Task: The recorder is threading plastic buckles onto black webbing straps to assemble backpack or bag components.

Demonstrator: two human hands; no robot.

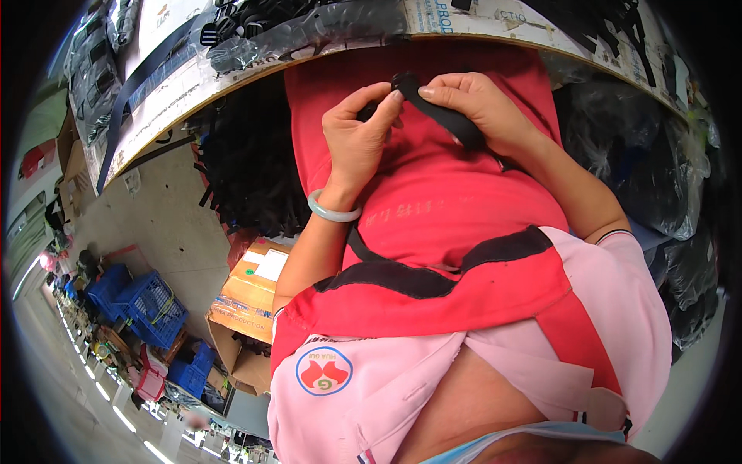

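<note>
Over my red apron, just below the table edge, both hands work on one black webbing strap. My left hand, with a pale bangle on its wrist, pinches the strap's far end, where a small dark buckle-like piece shows; its exact form is too small to tell. Thumb and fingers of my right hand are closed on the strap a little to the right. From there the strap hangs down under the right hand, and its lower end is partly hidden.
A cardboard-topped table curves across the top, holding black plastic buckles and loose black straps. Black goods in clear plastic lie at the right. Left are a cardboard box and blue crates.
</note>
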